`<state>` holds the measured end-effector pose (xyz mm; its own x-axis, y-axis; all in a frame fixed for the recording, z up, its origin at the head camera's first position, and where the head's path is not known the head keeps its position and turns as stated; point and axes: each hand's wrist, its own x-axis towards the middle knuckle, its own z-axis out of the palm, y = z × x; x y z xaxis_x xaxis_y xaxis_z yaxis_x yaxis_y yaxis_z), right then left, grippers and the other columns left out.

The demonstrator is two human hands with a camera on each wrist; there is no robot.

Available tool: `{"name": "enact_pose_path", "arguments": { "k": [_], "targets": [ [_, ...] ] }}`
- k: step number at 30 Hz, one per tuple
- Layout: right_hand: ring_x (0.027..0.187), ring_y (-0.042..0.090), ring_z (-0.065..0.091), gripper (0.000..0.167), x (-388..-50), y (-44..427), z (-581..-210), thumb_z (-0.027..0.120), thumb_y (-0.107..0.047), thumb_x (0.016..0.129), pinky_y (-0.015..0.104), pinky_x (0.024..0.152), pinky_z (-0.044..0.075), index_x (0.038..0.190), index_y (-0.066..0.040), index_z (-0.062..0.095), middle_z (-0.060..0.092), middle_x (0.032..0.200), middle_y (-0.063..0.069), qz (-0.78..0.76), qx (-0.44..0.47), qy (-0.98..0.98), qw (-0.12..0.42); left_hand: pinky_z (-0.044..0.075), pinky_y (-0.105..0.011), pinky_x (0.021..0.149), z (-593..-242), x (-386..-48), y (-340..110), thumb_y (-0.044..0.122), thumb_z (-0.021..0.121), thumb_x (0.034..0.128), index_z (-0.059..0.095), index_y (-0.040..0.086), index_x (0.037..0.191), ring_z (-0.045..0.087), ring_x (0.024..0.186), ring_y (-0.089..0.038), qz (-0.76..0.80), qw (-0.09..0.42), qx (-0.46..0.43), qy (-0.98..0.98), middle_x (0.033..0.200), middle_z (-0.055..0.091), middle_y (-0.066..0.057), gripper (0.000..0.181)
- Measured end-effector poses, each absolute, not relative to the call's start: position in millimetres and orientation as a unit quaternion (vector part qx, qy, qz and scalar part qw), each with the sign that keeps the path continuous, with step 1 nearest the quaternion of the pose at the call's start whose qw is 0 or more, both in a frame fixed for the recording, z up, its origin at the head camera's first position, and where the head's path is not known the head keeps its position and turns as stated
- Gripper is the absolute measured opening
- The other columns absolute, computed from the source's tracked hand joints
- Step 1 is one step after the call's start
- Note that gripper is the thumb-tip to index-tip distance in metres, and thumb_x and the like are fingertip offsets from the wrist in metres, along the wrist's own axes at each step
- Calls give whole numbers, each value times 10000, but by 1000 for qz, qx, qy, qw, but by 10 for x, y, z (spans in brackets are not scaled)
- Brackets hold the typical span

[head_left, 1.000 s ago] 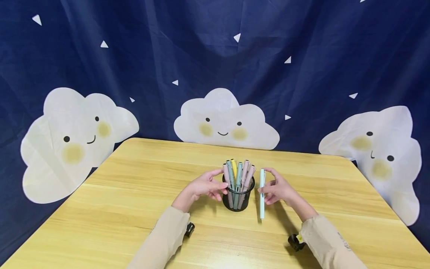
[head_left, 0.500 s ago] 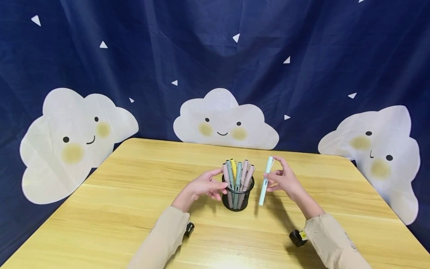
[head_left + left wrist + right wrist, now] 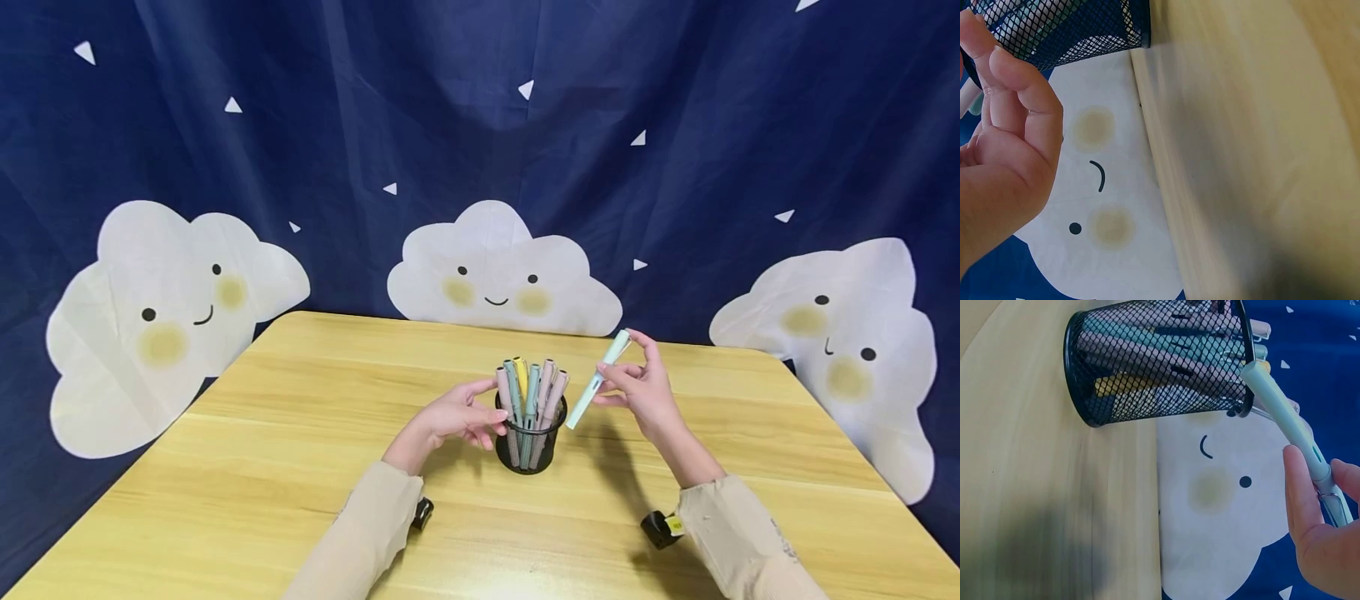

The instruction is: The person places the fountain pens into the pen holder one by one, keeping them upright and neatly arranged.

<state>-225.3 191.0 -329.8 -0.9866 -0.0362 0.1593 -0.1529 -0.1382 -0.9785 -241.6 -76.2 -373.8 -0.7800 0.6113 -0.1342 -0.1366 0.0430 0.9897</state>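
A black mesh pen holder [image 3: 546,447] stands upright on the table with several capped pens in it: pinkish ones, grey-green pens [image 3: 532,392] and a yellow pen [image 3: 522,377]. My left hand [image 3: 453,417] holds the holder's left side at the rim, thumb in front and index finger behind; its other fingers curl beside the mesh [image 3: 1100,45]. To the right, my right hand [image 3: 647,392] pinches a pale mint pen [image 3: 587,402] in the air. That pen tilts, its clip end up to the right and its lower end [image 3: 1263,381] close to the holder's rim.
The wooden table [image 3: 247,492] reaches back to a dark blue curtain [image 3: 450,100] with cloud faces. Black wrist cameras, such as the right one [image 3: 660,529], hang below both beige sleeves [image 3: 738,533].
My right hand has lifted the mint pen away from the tabletop and tilted it, so that its lower end swings left toward the holder. My left hand and the holder have stayed put.
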Motion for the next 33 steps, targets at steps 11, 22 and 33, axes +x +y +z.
{"name": "enact_pose_path", "arguments": {
  "k": [11,22,33],
  "targets": [
    [651,326,633,671,-2862,2201,-4010,625,20,807,477,551,509,1325,-208,267,626,785,186,796,179,-567,115,463,-212,495,-3735,-2418,-755,112,598,847,118,38,1425,579,504,-121,668,283,176,665,759,650,-83,755],
    [690,341,632,736,-2938,2089,-4172,660,73,753,480,513,502,1346,-171,299,571,806,194,783,193,-571,157,465,-209,496,-3730,-2417,-768,114,605,842,112,33,1425,582,509,-123,664,281,177,670,770,650,-90,767],
    [599,117,610,553,-2328,1613,-3533,649,89,751,350,503,522,1216,61,351,556,716,72,694,183,-668,197,462,-209,481,-3750,-2425,-765,115,608,842,121,35,1424,582,501,-123,671,284,178,662,757,651,-83,764]
  ]
}}
